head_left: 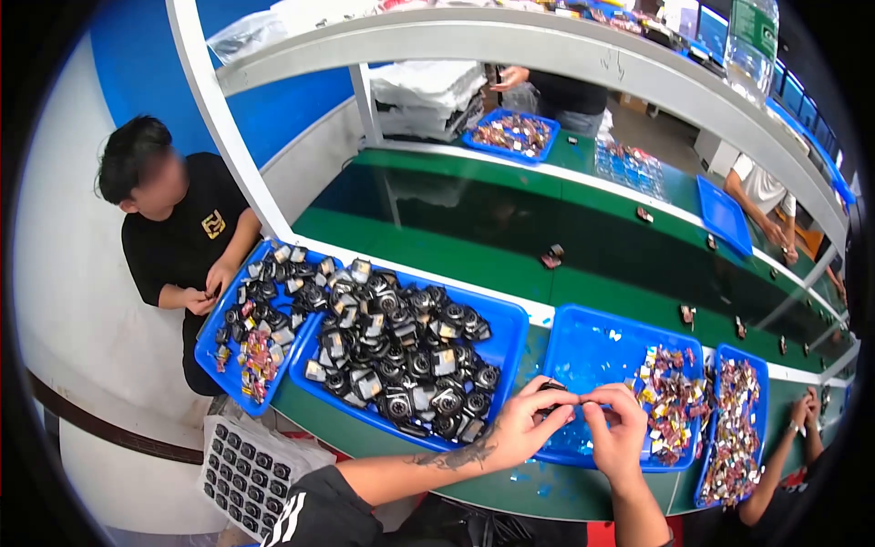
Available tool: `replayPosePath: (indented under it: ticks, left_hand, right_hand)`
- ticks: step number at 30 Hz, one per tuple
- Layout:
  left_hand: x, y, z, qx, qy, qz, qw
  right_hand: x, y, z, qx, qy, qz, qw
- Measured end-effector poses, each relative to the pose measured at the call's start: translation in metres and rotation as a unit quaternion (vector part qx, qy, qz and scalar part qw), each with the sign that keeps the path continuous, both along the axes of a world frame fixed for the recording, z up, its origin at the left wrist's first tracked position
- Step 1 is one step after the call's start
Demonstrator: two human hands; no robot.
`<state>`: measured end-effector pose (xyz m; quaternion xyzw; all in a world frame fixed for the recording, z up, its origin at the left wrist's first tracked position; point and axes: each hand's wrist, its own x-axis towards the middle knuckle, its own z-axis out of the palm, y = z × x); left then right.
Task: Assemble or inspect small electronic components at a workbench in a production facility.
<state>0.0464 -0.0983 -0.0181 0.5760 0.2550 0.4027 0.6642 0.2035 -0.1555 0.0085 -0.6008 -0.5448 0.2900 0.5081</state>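
My left hand (527,421) is closed on a small black part (552,387), mostly hidden by the fingers; its exact kind cannot be made out. Fingertips of my right hand (618,424) are pinched together and meet the left fingertips at that part. What the right fingers grip, if anything, is too small to see. Both hands are above the near edge of a blue tray (583,333) with small multicoloured wired parts (670,401) heaped on its right side. Left of my hands, another blue tray (510,342) holds many black camera-like units (401,351) with round lenses.
A further blue tray (239,387) stands at the left by a seated person (182,219). A tray of small parts (734,419) is at the right, near another person's hands (807,410). Beyond a metal rail, a green conveyor (456,237) carries scattered parts. A white moulded tray (241,479) lies lower left.
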Motion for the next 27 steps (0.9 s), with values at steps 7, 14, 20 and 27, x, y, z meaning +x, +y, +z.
replayPosePath:
  ticks: [7,14,20,27]
  left_hand:
    - [-0.008,0.023,-0.013,-0.153,-0.072,0.029,0.985]
    - [-0.012,0.022,-0.008,-0.133,-0.061,-0.077,0.986]
    - [-0.012,0.012,0.0,-0.112,-0.063,-0.109,0.986]
    - [-0.012,0.01,-0.004,-0.081,-0.049,-0.111,0.989]
  right_hand:
    - [0.001,0.0,0.015,0.019,-0.019,-0.013,1.0]
    - [-0.016,0.01,0.016,0.037,-0.146,-0.008,0.988]
    - [-0.01,0.009,0.02,0.047,-0.194,-0.005,0.98]
    - [-0.014,0.007,0.028,0.016,-0.144,-0.003,0.989]
